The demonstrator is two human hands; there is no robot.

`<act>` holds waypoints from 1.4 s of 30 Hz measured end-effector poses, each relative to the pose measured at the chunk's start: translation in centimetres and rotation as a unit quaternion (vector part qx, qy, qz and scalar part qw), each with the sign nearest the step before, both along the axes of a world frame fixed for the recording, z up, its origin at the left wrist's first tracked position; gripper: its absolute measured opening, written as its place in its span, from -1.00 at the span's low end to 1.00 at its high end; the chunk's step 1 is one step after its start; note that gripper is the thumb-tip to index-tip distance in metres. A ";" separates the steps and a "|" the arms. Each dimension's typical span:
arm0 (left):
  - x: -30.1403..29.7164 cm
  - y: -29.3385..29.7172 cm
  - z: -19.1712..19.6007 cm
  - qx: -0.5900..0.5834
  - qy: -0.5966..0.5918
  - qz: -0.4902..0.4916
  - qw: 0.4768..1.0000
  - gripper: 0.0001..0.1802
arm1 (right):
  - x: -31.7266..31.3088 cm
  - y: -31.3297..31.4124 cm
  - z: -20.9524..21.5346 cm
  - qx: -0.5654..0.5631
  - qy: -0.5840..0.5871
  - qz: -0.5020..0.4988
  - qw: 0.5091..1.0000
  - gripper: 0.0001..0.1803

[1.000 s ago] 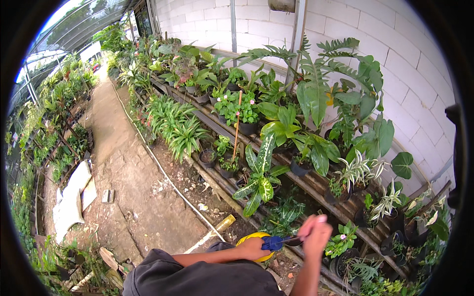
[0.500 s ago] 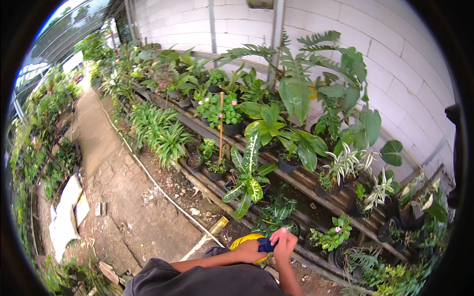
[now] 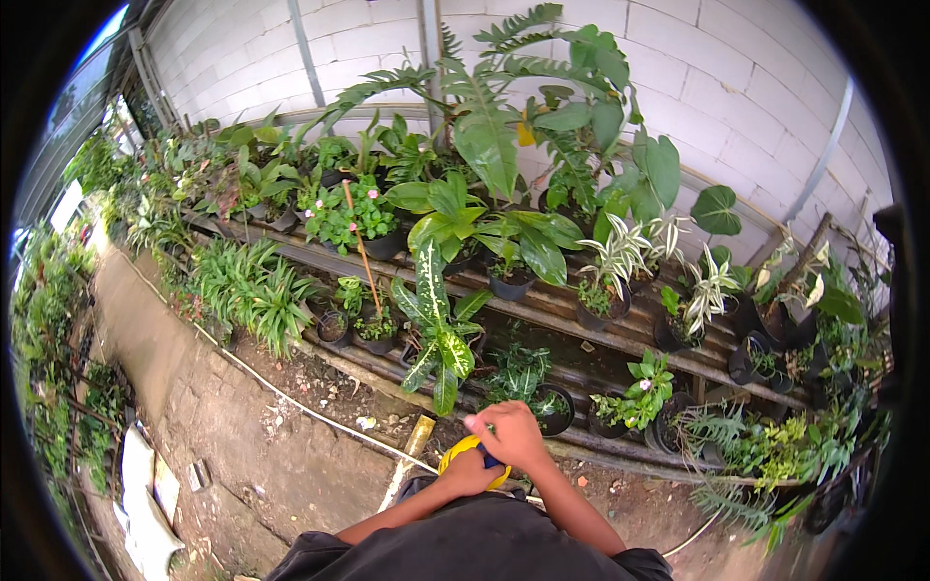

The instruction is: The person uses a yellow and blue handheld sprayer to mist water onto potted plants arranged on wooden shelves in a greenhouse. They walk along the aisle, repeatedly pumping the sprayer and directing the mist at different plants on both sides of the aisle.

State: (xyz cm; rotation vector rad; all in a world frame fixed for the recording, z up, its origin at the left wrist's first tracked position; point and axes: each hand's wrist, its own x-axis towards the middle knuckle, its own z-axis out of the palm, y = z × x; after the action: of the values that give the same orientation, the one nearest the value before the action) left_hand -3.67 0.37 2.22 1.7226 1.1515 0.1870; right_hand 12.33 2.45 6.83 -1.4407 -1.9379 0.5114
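Observation:
My left hand point(image 3: 465, 473) grips a round yellow object point(image 3: 452, 454) with a blue part, held low in front of my chest. My right hand point(image 3: 508, 434) lies over its top with fingers curled on the blue part. Both hands hover over bare soil just before a row of small black pots point(image 3: 552, 412). A spotted yellow-green leafy plant point(image 3: 433, 334) stands right beyond my hands. Most of the yellow object is hidden by my hands.
Tiered shelves point(image 3: 542, 305) hold many potted plants against a white block wall point(image 3: 736, 87). A thin white hose point(image 3: 281, 397) runs along the soil. A dirt path point(image 3: 203, 416) stretches on the left, with white sheets point(image 3: 145, 494) lying on it and more plants point(image 3: 48, 329) beyond.
My right hand dropped from an outstretched position down onto the yellow object and now covers its blue part. The view has swung left and closer toward the shelves.

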 end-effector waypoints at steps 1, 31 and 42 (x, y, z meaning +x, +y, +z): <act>0.0 0.3 0.1 -0.028 0.030 -0.013 0.999 -0.47 | 0.1 -0.5 -1.7 -0.010 0.136 -0.045 0.990 -0.40; 3.5 5.0 0.8 -0.052 0.068 -0.079 0.993 -0.55 | 10.6 2.3 14.4 0.072 0.173 -0.120 0.975 -0.32; 3.3 5.5 0.5 -0.031 0.027 -0.026 0.999 -0.52 | 3.7 2.6 -0.2 -0.114 0.586 -0.160 0.786 -0.30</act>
State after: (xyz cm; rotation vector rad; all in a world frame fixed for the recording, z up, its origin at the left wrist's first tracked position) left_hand -0.33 5.87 2.68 1.7104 1.1382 0.0720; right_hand 15.99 5.10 6.65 -1.0723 -0.6288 1.1494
